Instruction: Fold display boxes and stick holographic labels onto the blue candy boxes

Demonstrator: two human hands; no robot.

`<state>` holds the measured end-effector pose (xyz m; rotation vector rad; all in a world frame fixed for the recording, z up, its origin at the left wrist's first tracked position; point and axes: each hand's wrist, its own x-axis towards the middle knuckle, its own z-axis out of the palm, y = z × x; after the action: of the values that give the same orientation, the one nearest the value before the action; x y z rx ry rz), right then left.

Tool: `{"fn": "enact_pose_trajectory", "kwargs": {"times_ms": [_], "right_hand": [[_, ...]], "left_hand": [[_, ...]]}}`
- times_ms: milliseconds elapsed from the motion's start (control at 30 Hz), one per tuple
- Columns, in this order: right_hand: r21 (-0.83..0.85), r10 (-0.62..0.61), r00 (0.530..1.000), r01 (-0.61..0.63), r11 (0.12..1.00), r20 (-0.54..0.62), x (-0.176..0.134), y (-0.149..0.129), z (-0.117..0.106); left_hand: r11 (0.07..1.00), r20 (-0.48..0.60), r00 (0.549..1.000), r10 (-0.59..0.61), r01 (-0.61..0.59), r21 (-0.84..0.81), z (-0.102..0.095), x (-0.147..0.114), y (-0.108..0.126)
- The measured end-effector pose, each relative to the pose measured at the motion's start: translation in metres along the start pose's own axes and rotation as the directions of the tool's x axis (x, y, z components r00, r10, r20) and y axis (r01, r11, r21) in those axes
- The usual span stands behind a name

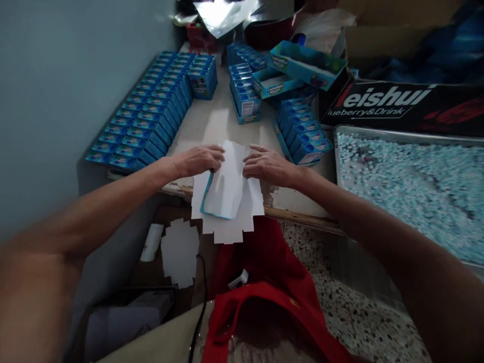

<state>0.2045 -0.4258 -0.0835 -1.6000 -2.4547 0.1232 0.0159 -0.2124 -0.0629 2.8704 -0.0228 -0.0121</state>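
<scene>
A partly folded cardboard box blank (226, 181), white on the face toward me and blue along its edge, is between my two hands. My left hand (200, 160) has its fingers curled over the left side of this blank. At the opposite side my right hand (266, 165) grips the edge with bent fingers; its thumb is hidden. Beneath lies another flat white box blank (229, 232) with notched edges, jutting over the table's front edge. Nearest to my left hand stand rows of blue candy boxes (147, 113); a tray of similar boxes (302, 131) is beyond my right hand.
Another row of boxes (244, 91) and open display trays (306, 65) stand at the back. A black printed carton (401, 108) is at right, above a metal tray (338, 161) of small pale-blue pieces. A wall (75, 75) borders the left. One blank (180, 254) lies lower down.
</scene>
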Motion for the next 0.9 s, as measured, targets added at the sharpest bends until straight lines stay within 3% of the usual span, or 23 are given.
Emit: {"fn": "enact_pose_trajectory", "kwargs": {"times_ms": [67,100,167,233,333,433,500,567,633,800,900], "right_hand": [[-0.04,0.026,0.999,-0.027,0.999,-0.021,0.003,-0.013,0.012],[-0.052,0.058,0.997,-0.06,0.997,-0.048,0.004,-0.023,0.017],[-0.043,0.134,0.985,-0.139,0.989,-0.112,0.004,-0.042,0.025],[0.005,0.19,0.969,-0.192,0.981,-0.161,0.006,-0.054,0.032],[0.12,0.242,0.953,-0.223,0.967,-0.184,0.014,-0.056,0.04],[0.214,0.314,0.935,-0.277,0.937,-0.166,0.022,-0.049,0.047],[0.153,0.343,0.924,-0.319,0.935,-0.169,0.022,-0.048,0.052],[0.026,0.339,0.923,-0.34,0.94,-0.181,0.018,-0.053,0.058],[-0.063,0.334,0.927,-0.348,0.935,-0.169,0.013,-0.061,0.065],[-0.065,0.36,0.922,-0.371,0.926,-0.141,0.011,-0.068,0.079],[-0.031,0.336,0.936,-0.341,0.94,-0.108,0.013,-0.066,0.085]], "left_hand": [[0.997,0.028,0.998,0.063,-0.064,0.045,-0.013,0.002,0.007],[0.996,-0.018,1.0,0.026,-0.024,0.087,-0.018,-0.003,0.014],[0.97,-0.184,0.969,-0.165,0.193,0.146,-0.02,-0.023,0.038],[0.915,-0.248,0.912,-0.327,0.371,0.156,-0.007,-0.048,0.069],[0.862,-0.246,0.857,-0.454,0.492,0.122,0.031,-0.072,0.104],[0.761,-0.273,0.746,-0.607,0.645,0.071,0.06,-0.067,0.106],[0.717,-0.175,0.71,-0.682,0.696,0.028,0.064,-0.055,0.093],[0.721,-0.037,0.72,-0.693,0.692,-0.045,0.06,-0.047,0.081],[0.741,-0.008,0.744,-0.668,0.664,-0.104,0.055,-0.046,0.076],[0.794,-0.261,0.781,-0.567,0.603,0.079,0.077,-0.067,0.103],[0.785,-0.291,0.791,-0.538,0.596,0.169,0.098,-0.079,0.118]]}}
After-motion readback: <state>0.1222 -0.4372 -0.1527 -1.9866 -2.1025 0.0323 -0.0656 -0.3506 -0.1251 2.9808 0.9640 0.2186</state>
